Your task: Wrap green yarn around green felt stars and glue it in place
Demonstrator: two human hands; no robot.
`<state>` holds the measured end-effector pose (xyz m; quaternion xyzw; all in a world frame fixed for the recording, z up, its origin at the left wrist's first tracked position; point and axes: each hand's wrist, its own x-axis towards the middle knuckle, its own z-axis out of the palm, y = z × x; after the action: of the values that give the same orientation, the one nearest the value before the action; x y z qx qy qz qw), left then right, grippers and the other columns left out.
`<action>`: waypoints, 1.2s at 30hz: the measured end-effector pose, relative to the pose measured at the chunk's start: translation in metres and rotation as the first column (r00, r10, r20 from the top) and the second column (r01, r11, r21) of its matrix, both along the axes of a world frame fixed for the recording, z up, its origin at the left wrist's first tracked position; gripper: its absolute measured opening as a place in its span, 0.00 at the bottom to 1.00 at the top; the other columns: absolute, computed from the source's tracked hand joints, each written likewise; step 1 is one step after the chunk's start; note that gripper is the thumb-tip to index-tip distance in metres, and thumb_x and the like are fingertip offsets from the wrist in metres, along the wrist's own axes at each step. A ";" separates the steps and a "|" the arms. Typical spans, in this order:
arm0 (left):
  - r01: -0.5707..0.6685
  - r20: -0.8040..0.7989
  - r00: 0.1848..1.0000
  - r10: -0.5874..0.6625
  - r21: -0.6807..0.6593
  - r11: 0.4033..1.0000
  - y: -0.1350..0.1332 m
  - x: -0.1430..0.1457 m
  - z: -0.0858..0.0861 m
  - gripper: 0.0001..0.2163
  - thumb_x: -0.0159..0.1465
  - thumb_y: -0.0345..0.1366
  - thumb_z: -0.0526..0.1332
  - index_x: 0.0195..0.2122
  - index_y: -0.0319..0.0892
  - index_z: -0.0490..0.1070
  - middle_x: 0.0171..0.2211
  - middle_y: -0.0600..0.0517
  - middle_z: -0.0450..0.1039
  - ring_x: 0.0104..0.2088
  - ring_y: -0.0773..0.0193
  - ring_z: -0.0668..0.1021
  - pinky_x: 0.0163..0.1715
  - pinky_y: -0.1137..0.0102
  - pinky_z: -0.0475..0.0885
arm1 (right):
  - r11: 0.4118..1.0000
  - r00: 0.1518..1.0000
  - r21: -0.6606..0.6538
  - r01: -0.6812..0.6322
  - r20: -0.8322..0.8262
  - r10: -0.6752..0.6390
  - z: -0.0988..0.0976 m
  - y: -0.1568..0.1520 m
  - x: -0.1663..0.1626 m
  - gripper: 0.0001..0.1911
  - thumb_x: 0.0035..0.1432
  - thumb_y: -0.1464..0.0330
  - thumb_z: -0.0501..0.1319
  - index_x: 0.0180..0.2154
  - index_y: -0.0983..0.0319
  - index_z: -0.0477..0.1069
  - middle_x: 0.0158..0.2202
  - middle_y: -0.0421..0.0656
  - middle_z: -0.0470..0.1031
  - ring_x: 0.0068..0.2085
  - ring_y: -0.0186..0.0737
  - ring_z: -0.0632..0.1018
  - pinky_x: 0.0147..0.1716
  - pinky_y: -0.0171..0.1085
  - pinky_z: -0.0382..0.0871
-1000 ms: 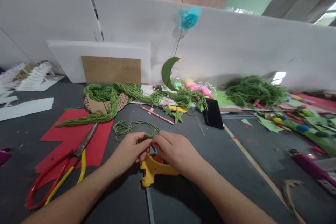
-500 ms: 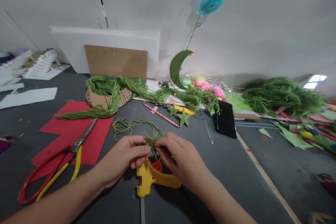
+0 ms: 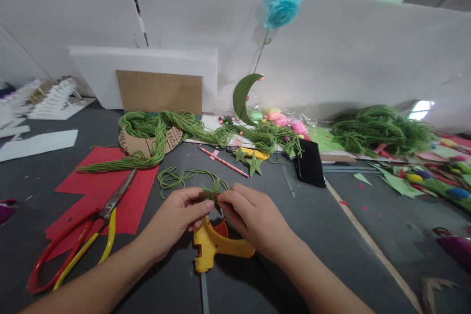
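Between my two hands is a small green star (image 3: 212, 191), partly hidden by my fingers. My left hand (image 3: 186, 211) pinches its left side between thumb and fingers. On the other side, the fingertips of my right hand (image 3: 250, 208) are pressed together at the star's edge; exactly what they grip there is hidden. Green yarn (image 3: 172, 176) curls on the table just beyond the star. Below my hands lies a yellow hot glue gun (image 3: 211, 248) with an orange trigger and a glue stick out of its back end.
Scissors (image 3: 106, 213) with red and yellow handles rest over red paper (image 3: 128, 206) at left. Behind are wound green yarn (image 3: 158, 140), a striped pencil (image 3: 224, 162), two green stars (image 3: 253, 163), a black phone (image 3: 311, 163) and a green crescent (image 3: 243, 100). A yarn pile (image 3: 382, 130) sits at right.
The camera view has shifted slightly. Both hands stay at the green star, which is turned a little between the fingers. Nothing has been let go.
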<state>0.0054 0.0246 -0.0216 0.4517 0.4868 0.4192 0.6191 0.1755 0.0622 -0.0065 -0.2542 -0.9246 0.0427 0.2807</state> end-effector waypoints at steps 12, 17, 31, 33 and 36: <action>-0.038 0.001 0.999 0.038 0.031 0.999 -0.004 0.003 0.001 0.08 0.55 0.38 0.61 0.31 0.38 0.70 0.19 0.59 0.58 0.18 0.75 0.58 0.17 0.78 0.52 | 0.986 0.978 0.162 0.029 0.199 -0.061 0.022 0.002 0.008 0.10 0.60 0.71 0.50 0.31 0.65 0.68 0.24 0.39 0.67 0.24 0.32 0.65 0.22 0.32 0.53; -0.017 -0.061 0.998 0.019 0.040 0.999 -0.005 0.004 -0.002 0.09 0.55 0.39 0.61 0.31 0.38 0.70 0.19 0.59 0.57 0.18 0.74 0.58 0.17 0.77 0.52 | 0.965 0.961 0.251 0.070 0.242 -0.133 0.020 0.003 0.015 0.09 0.59 0.70 0.52 0.29 0.63 0.68 0.23 0.38 0.68 0.23 0.32 0.66 0.22 0.34 0.50; 0.002 -0.039 0.999 -0.004 -0.035 0.999 -0.013 0.010 0.008 0.08 0.51 0.38 0.64 0.28 0.38 0.72 0.16 0.60 0.56 0.17 0.76 0.56 0.17 0.77 0.48 | 0.799 0.957 -0.592 -0.101 -0.278 -0.085 0.017 0.001 0.014 0.04 0.52 0.73 0.58 0.26 0.65 0.68 0.22 0.36 0.66 0.24 0.27 0.65 0.23 0.28 0.58; 0.005 -0.011 1.000 -0.005 -0.039 0.999 -0.014 0.009 0.009 0.08 0.50 0.38 0.64 0.27 0.38 0.72 0.16 0.60 0.56 0.17 0.76 0.55 0.17 0.77 0.49 | 0.620 0.920 -0.759 -0.198 -0.362 -0.149 0.014 0.002 0.012 0.04 0.52 0.72 0.58 0.26 0.65 0.66 0.20 0.34 0.64 0.21 0.25 0.63 0.21 0.27 0.57; 0.022 0.028 0.999 -0.020 -0.053 0.998 -0.014 0.009 0.009 0.09 0.50 0.38 0.65 0.27 0.38 0.72 0.16 0.59 0.57 0.17 0.76 0.56 0.17 0.77 0.50 | 0.294 0.875 -0.888 -0.353 -0.425 -0.232 0.008 0.004 0.009 0.05 0.52 0.68 0.58 0.27 0.64 0.66 0.18 0.33 0.63 0.16 0.24 0.61 0.15 0.26 0.54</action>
<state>0.0146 0.0105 -0.0123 0.4341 0.4844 0.4057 0.6421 0.1846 0.0661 0.0014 -0.3138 -0.6233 0.6545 0.2908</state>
